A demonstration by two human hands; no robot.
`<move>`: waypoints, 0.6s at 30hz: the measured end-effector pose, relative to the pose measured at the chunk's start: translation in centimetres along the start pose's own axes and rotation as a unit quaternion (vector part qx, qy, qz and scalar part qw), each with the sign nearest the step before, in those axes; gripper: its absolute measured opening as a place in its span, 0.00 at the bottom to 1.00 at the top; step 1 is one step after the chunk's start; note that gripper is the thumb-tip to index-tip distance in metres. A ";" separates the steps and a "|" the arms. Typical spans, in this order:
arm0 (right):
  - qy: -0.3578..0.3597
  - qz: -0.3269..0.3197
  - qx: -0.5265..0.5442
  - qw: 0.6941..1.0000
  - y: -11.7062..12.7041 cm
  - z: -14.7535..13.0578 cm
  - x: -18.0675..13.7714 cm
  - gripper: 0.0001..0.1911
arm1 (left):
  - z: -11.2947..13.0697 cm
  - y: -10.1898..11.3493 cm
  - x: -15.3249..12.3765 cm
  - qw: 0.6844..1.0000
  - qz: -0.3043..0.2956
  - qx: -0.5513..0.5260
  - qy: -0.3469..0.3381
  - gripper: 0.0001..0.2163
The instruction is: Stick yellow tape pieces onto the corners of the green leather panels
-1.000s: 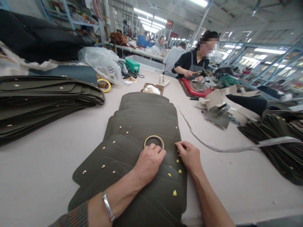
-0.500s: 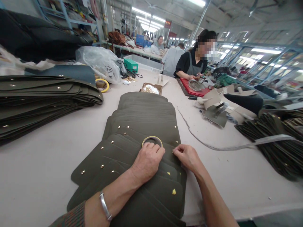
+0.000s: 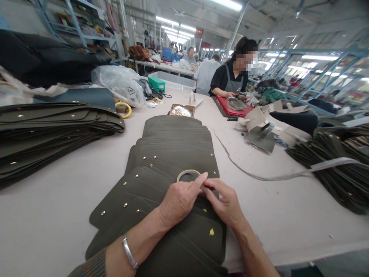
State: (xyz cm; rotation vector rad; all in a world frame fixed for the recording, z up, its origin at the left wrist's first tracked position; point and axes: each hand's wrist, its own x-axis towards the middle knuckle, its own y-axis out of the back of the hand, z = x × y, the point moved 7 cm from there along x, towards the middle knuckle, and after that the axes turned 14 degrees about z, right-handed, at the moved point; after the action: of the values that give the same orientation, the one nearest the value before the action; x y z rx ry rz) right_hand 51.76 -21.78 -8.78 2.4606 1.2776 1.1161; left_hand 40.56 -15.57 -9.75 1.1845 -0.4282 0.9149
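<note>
Overlapping dark olive leather panels with small gold-coloured studs run down the table in front of me. My left hand is closed at the near side of a yellow-edged roll of tape, which stands out beyond its knuckles; the fingers under the hand are hidden. Against its fingertips, my right hand pinches with thumb and forefinger. Whatever lies in that pinch is too small to make out. Below the hands, a yellow scrap rests on the panels.
Stacked olive panels lie at left, and more bundled panels at right. Beyond the row stands a box of gold studs. A second tape roll sits near a plastic bag. A co-worker works across the table at a red board.
My right hand has moved left from the panels' right edge to meet my left fingertips. The left hand has turned slightly, and the tape roll has shifted a little right. The view has tilted slightly.
</note>
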 end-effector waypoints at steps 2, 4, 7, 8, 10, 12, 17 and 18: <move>0.034 -0.001 -0.017 0.999 -0.2 -0.5 -0.1 0.09 | 0.1 0.0 0.0 1.000 0.004 -0.005 0.001 0.19; 0.049 -0.001 -0.037 0.998 -0.4 -0.5 -0.2 0.08 | 0.2 -0.1 -0.1 1.000 0.006 -0.006 0.003 0.18; 0.057 0.011 -0.065 0.996 -0.5 -0.3 -0.5 0.07 | 0.1 -0.2 -0.3 1.000 0.010 -0.002 0.011 0.16; 0.060 0.019 -0.075 0.995 -0.5 -0.2 -0.6 0.07 | 0.1 -0.3 -0.3 1.000 0.006 -0.001 0.017 0.14; 0.071 0.037 -0.098 0.992 -0.5 -0.3 -0.8 0.06 | 0.0 -0.4 -0.3 0.999 -0.009 -0.005 0.031 0.11; 0.081 0.054 -0.115 0.989 -0.5 -0.5 -0.9 0.06 | -0.1 -0.3 -0.2 0.999 -0.024 -0.014 0.044 0.09; 0.010 0.068 -0.090 0.994 -0.3 -0.2 -0.4 0.06 | 0.2 0.2 0.6 0.999 -0.022 0.023 0.030 0.12; -0.040 0.071 -0.066 0.994 -0.3 0.2 -0.2 0.06 | 0.3 0.3 1.0 0.999 -0.016 0.033 0.022 0.12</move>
State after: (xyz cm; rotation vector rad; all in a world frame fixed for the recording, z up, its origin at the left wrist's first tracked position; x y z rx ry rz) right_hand 51.71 -21.69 -9.16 2.5012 0.9870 1.0849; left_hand 40.96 -15.46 -8.78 1.2262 -0.3432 0.9318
